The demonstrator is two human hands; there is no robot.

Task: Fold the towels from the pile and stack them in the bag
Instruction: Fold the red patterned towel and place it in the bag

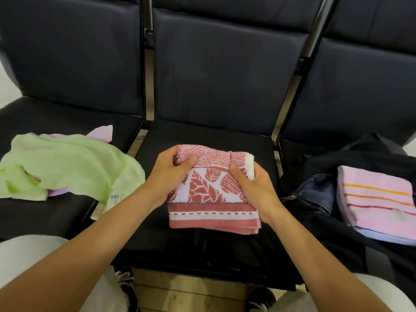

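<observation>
— Where does everything sit from where you stand?

— The folded red-and-white leaf-patterned terry towel (209, 190) lies on the middle black padded seat (202, 136), right in front of you, with your left hand (167, 176) on its left side and your right hand (254, 190) on its right.

— And on either side of you?

— The loose pile with the crumpled pale green towel (67, 163) rests on the seat to your left. To your right, the open black fabric bag (319, 199) sits on the next seat, with the folded pink striped towel (378, 199) stacked inside it on top of another.
</observation>
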